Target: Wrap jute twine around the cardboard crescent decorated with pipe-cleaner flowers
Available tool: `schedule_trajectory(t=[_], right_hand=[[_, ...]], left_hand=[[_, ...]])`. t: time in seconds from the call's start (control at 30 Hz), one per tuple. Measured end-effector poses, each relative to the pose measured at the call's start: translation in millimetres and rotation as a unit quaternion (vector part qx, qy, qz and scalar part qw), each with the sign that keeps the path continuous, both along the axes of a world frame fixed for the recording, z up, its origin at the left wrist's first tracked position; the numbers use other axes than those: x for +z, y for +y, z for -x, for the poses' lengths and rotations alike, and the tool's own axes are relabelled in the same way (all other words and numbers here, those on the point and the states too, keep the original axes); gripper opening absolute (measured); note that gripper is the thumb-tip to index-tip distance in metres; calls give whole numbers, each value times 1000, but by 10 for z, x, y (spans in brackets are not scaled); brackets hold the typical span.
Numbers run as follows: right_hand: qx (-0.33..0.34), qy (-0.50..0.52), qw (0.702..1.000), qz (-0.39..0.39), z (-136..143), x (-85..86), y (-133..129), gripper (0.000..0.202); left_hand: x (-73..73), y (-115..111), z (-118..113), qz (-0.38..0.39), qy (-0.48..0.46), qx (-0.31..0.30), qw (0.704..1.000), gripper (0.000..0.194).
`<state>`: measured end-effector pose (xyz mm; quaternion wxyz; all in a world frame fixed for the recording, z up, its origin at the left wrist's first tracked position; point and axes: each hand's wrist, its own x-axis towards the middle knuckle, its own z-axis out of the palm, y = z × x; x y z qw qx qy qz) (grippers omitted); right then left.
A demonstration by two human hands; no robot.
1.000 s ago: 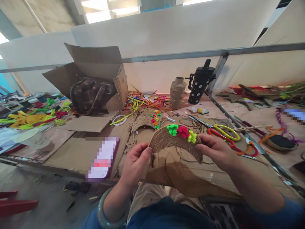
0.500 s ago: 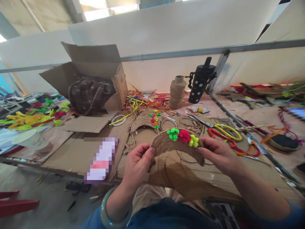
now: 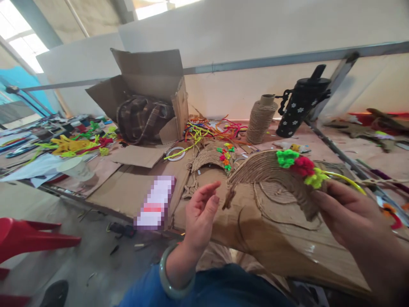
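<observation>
Above the bench [image 3: 102,171], a twine arch [image 3: 255,166] is held up one-handed by right fingers [image 3: 332,206], left fingers [image 3: 211,208] open. Steady support seems needed.

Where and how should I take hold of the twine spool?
I'd grip the twine spool around its wound middle, coming from the near side: it stands upright and round, and the black tumbler and its handle crowd the right.
</observation>
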<state>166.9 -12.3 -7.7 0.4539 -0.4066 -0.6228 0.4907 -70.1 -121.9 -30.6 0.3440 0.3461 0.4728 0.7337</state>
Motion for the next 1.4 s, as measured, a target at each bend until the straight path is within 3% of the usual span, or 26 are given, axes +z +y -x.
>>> schedule_trajectory(t=[0.33, 0.47, 0.57, 0.77, 0.87, 1.0, 1.13, 1.27, 1.4], right_hand=[[34, 37, 998, 47, 340, 121, 178, 26], [87, 35, 993, 68, 476, 149, 300, 22], [100, 35, 992, 62, 551, 131, 388, 26], [102, 29, 994, 31, 621, 103, 415, 28], [121, 2, 993, 14, 591, 101, 385, 26], [163, -8, 986, -7, 527, 52, 369, 27], [182, -45, 982, 24, 520, -37, 328, 27], [192, -19, 980, 53, 563, -139, 270, 30], [206, -50, 977, 10, 562, -184, 263, 33]], left_hand=[[-122, 28, -79, 69, 23, -51, 996, 22], [-116, 61, -66, 80, 25, -64, 994, 21], [-27, 141, -87, 76, -22, -88, 993, 22], [329, 481, -255, 88, -184, -122, 971, 35], [407, 643, -340, 100, -220, -131, 961, 34], [344, 780, -418, 106, -241, -88, 961, 34], [227, 825, -462, 108, -250, -66, 960, 37], [147, 782, -469, 142, -206, -94, 964, 34], [108, 750, -429, 158, -187, -115, 963, 31]])
